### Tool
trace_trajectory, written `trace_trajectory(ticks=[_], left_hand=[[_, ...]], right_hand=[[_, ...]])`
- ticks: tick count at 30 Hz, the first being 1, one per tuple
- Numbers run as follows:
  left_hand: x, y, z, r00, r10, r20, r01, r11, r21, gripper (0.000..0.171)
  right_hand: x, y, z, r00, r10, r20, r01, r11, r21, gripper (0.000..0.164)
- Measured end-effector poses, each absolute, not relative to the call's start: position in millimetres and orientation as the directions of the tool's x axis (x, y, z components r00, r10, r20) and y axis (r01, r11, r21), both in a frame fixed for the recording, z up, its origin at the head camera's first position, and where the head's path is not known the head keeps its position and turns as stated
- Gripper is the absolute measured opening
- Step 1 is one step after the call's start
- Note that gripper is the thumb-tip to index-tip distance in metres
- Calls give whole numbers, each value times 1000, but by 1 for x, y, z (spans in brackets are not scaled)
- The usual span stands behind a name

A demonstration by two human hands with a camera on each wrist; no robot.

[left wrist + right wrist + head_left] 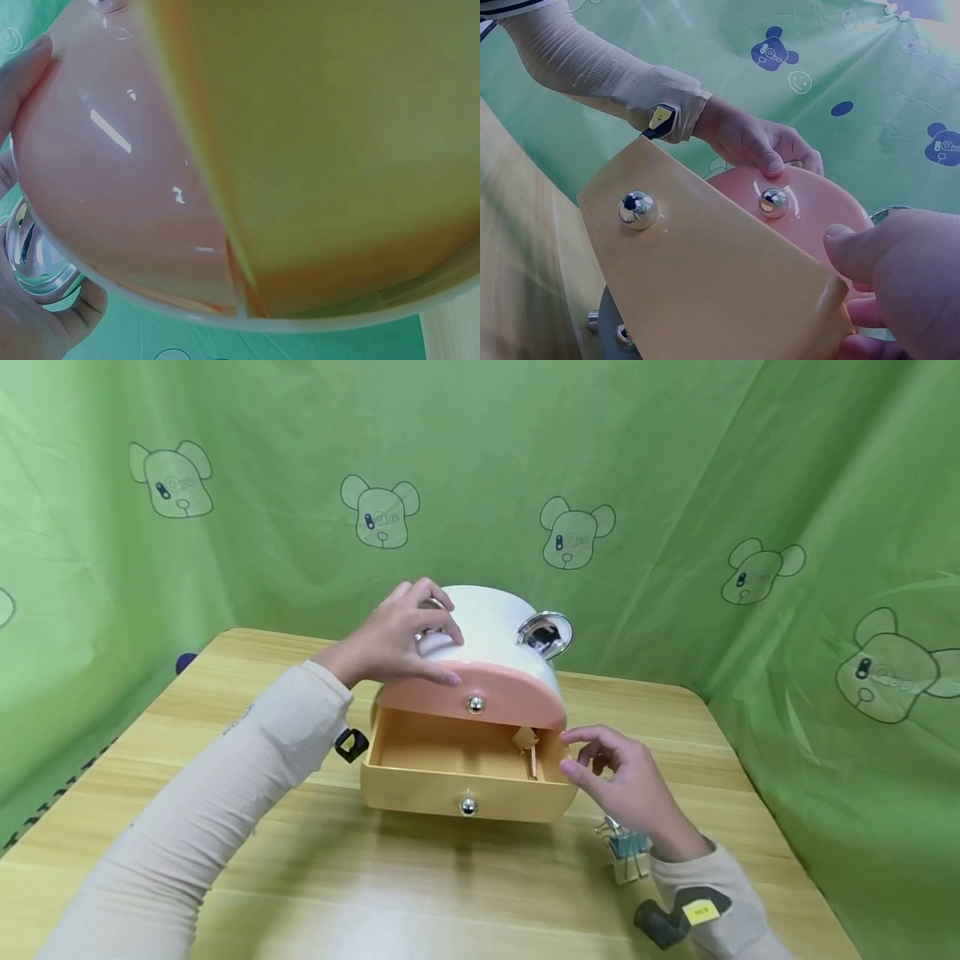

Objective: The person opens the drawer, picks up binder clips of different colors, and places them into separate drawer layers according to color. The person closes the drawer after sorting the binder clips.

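Left hand (405, 639) grips the box (487, 622) at its top left: thumb on the pink front (513, 691), other fingers bent over the top, around the left ear (45, 266). Right hand (630, 785) looks released, fingers loosely bent, thumb and index apart; fingertips right at the right front corner of the yellow drawer (416, 787), exact contact unclear. Drawer is pulled out, directly below the pink front. One clip (528, 740) inside, toward the right side. Silver knob (476, 703) on the pink front, another on the drawer. Right ear (555, 635) silver. Right wrist view also shows a blue-grey part (612, 307) below the drawer. Box is on the tabletop (315, 877). Blue clip (628, 844) and cream clip (628, 869) sit close together right of the box, near the right sleeve (742, 893). Green cloth (480, 427) with bear-head prints hangs behind and at the sides.
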State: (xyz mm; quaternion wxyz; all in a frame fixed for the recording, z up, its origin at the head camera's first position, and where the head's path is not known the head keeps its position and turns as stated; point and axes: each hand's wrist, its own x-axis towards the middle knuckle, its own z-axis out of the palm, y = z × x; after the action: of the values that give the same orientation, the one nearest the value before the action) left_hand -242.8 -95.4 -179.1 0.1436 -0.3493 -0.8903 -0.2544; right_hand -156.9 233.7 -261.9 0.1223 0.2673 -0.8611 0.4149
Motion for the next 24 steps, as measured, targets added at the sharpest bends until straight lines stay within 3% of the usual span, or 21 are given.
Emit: trace_trajectory(ticks=[12,24], left_hand=[[-242,-95,-179,-714,547,436,695,626,354,48],[-242,-95,-179,-720,542,435,690,625,364,48]], right_hand=[[-156,244,-263,-816,-349,461,-577,526,-625,18],[-149,257,-267,-858,-316,405,-511,597,-618,16]])
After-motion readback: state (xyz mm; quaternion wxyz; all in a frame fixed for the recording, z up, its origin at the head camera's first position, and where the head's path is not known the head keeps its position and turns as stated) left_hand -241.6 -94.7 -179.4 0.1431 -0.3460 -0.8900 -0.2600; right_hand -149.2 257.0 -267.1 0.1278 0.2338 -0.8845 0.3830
